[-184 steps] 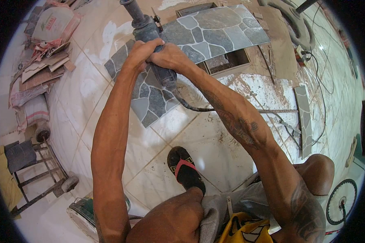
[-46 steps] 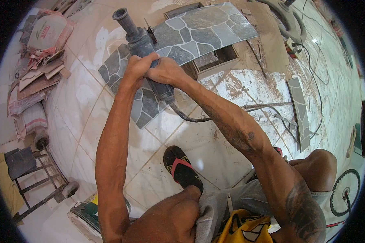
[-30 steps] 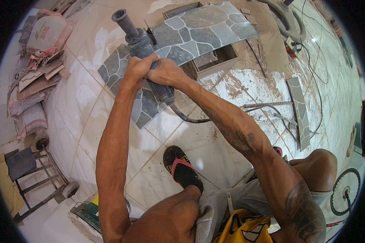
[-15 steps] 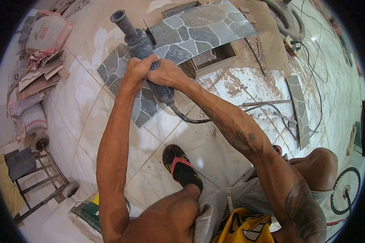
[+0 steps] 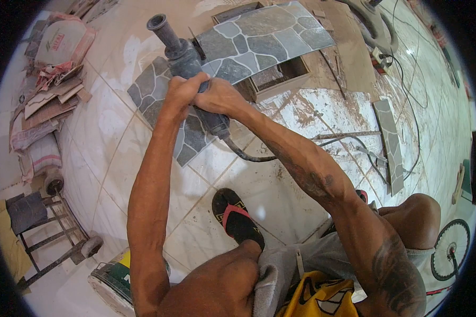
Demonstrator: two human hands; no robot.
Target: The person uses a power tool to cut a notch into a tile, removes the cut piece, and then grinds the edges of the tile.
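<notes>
Both my hands are wrapped round a dusty dark angle grinder (image 5: 186,64), its side handle sticking up and its body slanting across in front of me. My left hand (image 5: 181,94) closes on the body at the left, against my right hand (image 5: 219,96), which grips it toward the cord end. The grinder's thin cutting disc (image 5: 196,41), seen edge-on, stands at the left end of a grey stone-patterned tile (image 5: 267,26). Another stone-patterned tile piece (image 5: 144,91) lies under and left of the grinder, partly hidden by it and my hands.
The tile rests over an open wooden frame (image 5: 281,74). A narrow tile strip (image 5: 388,148) and a power cord (image 5: 354,138) lie on the right. Cardboard scraps and sacks (image 5: 58,47) are piled at left, near a wheeled metal frame (image 5: 53,238) and a bucket (image 5: 108,285).
The grinder and both my hands have shifted very slightly right and down. The lower-left tile piece appears moved slightly right too. My grip is the same.
</notes>
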